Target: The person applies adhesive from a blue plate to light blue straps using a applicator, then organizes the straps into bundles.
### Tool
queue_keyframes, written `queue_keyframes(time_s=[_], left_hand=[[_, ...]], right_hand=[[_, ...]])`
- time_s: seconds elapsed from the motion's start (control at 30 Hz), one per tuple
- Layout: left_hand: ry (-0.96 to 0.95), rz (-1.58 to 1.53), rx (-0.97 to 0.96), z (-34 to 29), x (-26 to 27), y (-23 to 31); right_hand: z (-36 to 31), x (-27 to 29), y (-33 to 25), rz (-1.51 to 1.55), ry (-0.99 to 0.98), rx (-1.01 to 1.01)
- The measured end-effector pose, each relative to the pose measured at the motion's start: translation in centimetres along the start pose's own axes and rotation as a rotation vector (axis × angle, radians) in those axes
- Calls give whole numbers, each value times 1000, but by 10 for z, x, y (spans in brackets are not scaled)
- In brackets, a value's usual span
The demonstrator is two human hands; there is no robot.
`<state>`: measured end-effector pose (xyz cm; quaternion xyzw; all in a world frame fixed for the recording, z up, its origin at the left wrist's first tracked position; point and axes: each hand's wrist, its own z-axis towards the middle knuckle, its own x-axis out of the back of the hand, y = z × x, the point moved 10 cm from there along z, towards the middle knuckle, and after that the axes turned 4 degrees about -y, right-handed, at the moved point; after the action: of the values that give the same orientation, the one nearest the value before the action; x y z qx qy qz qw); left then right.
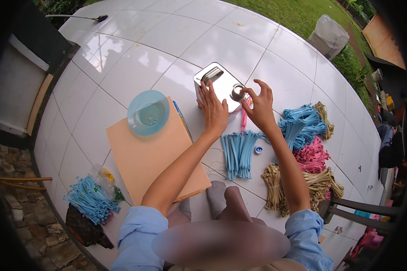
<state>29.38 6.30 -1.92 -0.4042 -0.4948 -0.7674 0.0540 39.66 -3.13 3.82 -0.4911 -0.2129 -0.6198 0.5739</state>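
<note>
Clearly, with the left hand lying flat and open on the metal can and the right hand pinching its round cap, a slipped grip could tip the can and spill onto the blue strips.

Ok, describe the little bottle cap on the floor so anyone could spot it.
On the white tiled floor, find the light blue strips lying below the metal can. The cap sits just right of them: small, round, blue with a white middle, the only round thing among the bundles.
</note>
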Motion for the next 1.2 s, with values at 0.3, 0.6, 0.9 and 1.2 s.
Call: queue_keyframes(time_s=[0.3,0.6,0.9,1.2], left_hand=[[-66,-382,-172,1,86,52],[231,-355,-36,-36,229,-46],[315,-334,207,-71,226,-140],[341,-350,147,-70,221,-131]], right_hand=[[6,-1,-12,982,-163,-343],[15,-20,-182,822,-331,101],[-9,-45,-242,166,-170,332],[-19,-58,-245,1,-88,375]])
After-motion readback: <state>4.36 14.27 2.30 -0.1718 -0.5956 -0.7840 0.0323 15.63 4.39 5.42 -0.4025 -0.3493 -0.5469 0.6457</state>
